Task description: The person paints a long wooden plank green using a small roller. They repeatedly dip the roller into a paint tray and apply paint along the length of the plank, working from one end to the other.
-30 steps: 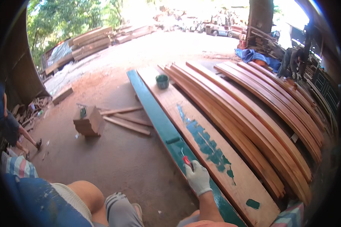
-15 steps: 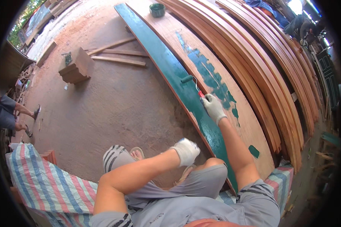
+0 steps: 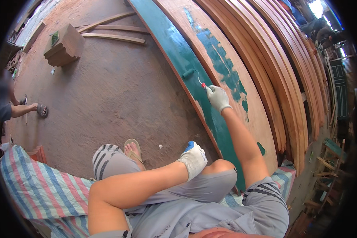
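My right hand (image 3: 219, 98), in a pale knitted glove, is closed round the red handle of a small paint roller (image 3: 189, 74). The green roller head lies on a long board (image 3: 174, 47) coated with wet, glossy green paint, bare wood showing along part of its left edge. A second board (image 3: 258, 119) beside it to the right is mostly bare wood with ragged green patches. My left hand (image 3: 194, 160), in a white glove with a blue thumb tip, is held in a fist above my bent right knee, with nothing seen in it.
Stacked brown planks (image 3: 265, 71) lie right of the boards. On the floor at far left are a carved wooden block (image 3: 65, 47) and loose wooden strips (image 3: 115, 37). Another person's sandalled foot (image 3: 43, 110) is at the left edge. A striped sheet (image 3: 39, 182) lies beside me.
My view has shifted, and the paint pot at the top has left it. The roller stays on the painted board in my right hand. The person at left has stepped.
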The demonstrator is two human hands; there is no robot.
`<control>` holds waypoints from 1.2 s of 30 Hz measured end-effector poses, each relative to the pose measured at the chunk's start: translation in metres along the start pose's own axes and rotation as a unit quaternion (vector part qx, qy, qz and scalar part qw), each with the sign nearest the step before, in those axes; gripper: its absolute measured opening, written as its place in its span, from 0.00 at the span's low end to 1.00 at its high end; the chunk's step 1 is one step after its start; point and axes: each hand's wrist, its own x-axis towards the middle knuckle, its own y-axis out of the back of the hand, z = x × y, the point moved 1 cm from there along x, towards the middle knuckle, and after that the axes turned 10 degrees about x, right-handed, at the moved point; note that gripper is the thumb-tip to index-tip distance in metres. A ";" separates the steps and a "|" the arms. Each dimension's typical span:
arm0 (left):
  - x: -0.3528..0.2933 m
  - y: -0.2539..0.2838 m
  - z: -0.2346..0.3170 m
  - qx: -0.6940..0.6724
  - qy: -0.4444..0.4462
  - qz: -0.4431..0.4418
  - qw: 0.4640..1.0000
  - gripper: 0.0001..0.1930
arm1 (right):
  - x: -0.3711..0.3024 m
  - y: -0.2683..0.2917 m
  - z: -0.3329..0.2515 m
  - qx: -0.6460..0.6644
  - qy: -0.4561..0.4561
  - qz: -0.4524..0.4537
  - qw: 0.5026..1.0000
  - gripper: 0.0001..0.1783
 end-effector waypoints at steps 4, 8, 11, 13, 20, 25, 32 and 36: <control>-0.017 -0.001 0.001 0.005 0.001 0.032 0.999 0.17 | -0.073 0.019 0.026 -0.015 -0.059 -0.006 0.998 0.23; -0.020 0.001 -0.007 0.000 0.001 0.048 0.999 0.13 | -0.115 0.049 0.044 -0.028 -0.088 -0.013 0.996 0.23; -0.008 -0.012 -0.009 0.003 0.006 0.018 1.000 0.14 | -0.107 0.041 0.025 0.010 -0.056 0.002 0.998 0.23; -0.001 -0.006 -0.014 -0.012 -0.006 -0.021 1.000 0.15 | -0.087 0.032 0.013 0.015 -0.033 0.014 0.999 0.23; -0.014 0.007 -0.005 0.005 -0.014 -0.028 1.000 0.17 | -0.111 0.018 0.028 -0.057 -0.042 0.000 0.997 0.23; -0.016 0.000 0.003 -0.003 -0.005 0.006 1.000 0.19 | -0.157 0.045 0.047 -0.052 -0.074 -0.007 0.996 0.22; -0.005 0.007 -0.001 -0.002 -0.032 -0.047 0.998 0.17 | -0.076 0.006 0.024 0.006 -0.009 0.050 0.999 0.23; -0.007 -0.001 0.000 0.007 -0.008 -0.030 0.999 0.17 | -0.061 -0.002 -0.002 -0.020 -0.027 0.023 0.999 0.23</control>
